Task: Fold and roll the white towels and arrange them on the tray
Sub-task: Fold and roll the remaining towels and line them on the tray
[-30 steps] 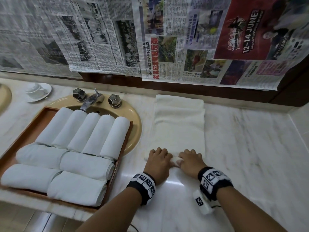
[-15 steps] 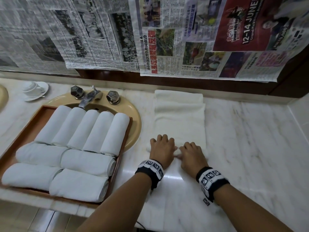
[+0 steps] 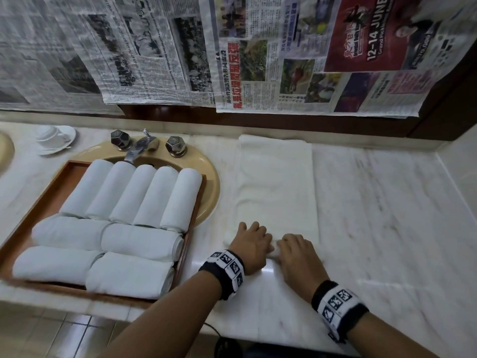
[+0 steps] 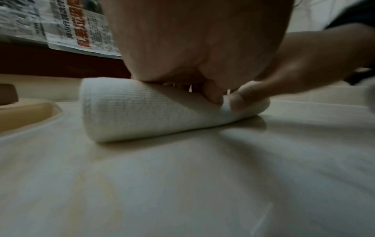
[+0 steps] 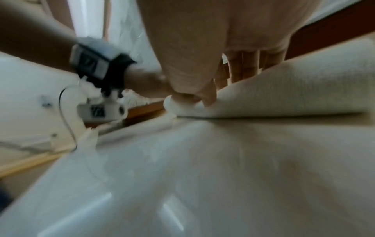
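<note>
A long folded white towel lies flat on the marble counter, reaching to the back wall. Its near end is wound into a small roll. My left hand and right hand sit side by side on that roll, fingers curled over its top and thumbs pressed against its near side. The right wrist view shows the roll under my fingers. To the left, a brown tray holds several rolled white towels in rows.
The tray rests across a beige sink with a metal faucet and two knobs. A white cup and saucer stand at the back left. Newspaper sheets cover the wall. The counter's front edge runs just below my wrists.
Both hands have moved away from me along the towel, turning the roll forward. The roll is thicker and the flat stretch shorter.
</note>
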The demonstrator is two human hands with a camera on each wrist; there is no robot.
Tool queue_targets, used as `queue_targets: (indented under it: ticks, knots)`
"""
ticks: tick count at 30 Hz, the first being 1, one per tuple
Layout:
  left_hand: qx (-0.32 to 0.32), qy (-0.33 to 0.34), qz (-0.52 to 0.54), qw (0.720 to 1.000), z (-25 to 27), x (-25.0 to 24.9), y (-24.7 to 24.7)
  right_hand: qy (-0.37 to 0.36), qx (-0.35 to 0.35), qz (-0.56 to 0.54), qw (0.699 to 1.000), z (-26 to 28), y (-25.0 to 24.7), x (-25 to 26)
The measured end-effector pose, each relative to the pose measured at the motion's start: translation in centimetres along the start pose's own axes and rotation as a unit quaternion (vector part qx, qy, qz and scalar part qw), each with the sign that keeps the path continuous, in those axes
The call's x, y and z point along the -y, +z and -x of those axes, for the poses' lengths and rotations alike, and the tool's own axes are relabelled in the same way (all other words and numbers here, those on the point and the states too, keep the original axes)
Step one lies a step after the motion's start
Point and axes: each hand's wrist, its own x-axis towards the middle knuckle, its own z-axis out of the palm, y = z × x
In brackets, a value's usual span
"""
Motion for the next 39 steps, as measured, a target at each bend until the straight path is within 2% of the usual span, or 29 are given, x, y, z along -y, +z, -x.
queue_targets:
  ticks: [3, 9, 12, 14, 16, 19, 22, 25, 28, 31, 33, 35, 37, 39]
  knots:
    - [0.022, -0.017, -0.008, 1.000, -1.4, 0.1, -1.0, -0.004, -0.016, -0.001, 1.000, 0.1, 0.9, -0.3]
    - [-0.065, -0.081, 0.020, 0.994, -1.1, 0.0, 0.5, 0.070, 0.109, -0.044, 0.991, -3.9, -1.3, -1.3]
    - [-0.054, -0.045, 0.020, 0.997, -0.3, 0.2, 1.2, 0.134, 0.208, -0.105, 0.963, -6.8, -2.7, -2.3]
    - [-0.053, -0.030, 0.029, 0.998, -0.5, 0.8, 1.4, 0.147, 0.235, -0.131, 0.952, -7.8, -3.0, -2.5]
    - [-0.050, -0.026, 0.035, 0.998, -1.2, 1.4, 1.2, 0.140, 0.201, -0.131, 0.961, -7.4, -2.5, -2.4]
    - [-0.056, -0.030, 0.046, 0.997, -2.6, 2.1, 0.7, 0.060, 0.043, -0.052, 0.996, -5.1, -1.1, -2.1]
    - [-0.042, -0.055, 0.041, 0.997, -3.7, 2.2, 0.2, -0.023, -0.001, 0.011, 1.000, -3.8, 0.3, -2.5]
    - [-0.062, -0.077, 0.033, 0.995, -4.3, 1.8, 0.0, -0.013, 0.041, 0.024, 0.999, -4.9, 0.2, -3.1]
    - [-0.109, -0.088, 0.045, 0.989, -4.0, 1.8, 0.1, -0.002, 0.098, 0.050, 0.994, -6.9, -1.5, -3.1]
    - [-0.089, -0.052, 0.033, 0.994, -3.4, 1.8, 0.2, 0.006, 0.147, 0.027, 0.989, -9.4, -3.1, -3.8]
    - [-0.066, -0.056, 0.034, 0.996, -3.7, 2.1, 0.2, 0.011, 0.216, 0.004, 0.976, -11.2, -3.7, -4.1]
    - [-0.054, -0.062, 0.035, 0.996, -4.5, 2.7, 0.0, 0.031, 0.258, -0.045, 0.965, -12.1, -3.7, -4.5]
    - [-0.036, -0.053, 0.024, 0.998, -5.6, 3.3, -0.3, 0.052, 0.234, -0.111, 0.964, -12.1, -3.1, -5.3]
    - [-0.027, -0.042, 0.011, 0.999, -6.5, 3.9, -0.6, 0.040, 0.113, -0.146, 0.982, -11.4, -2.3, -5.8]
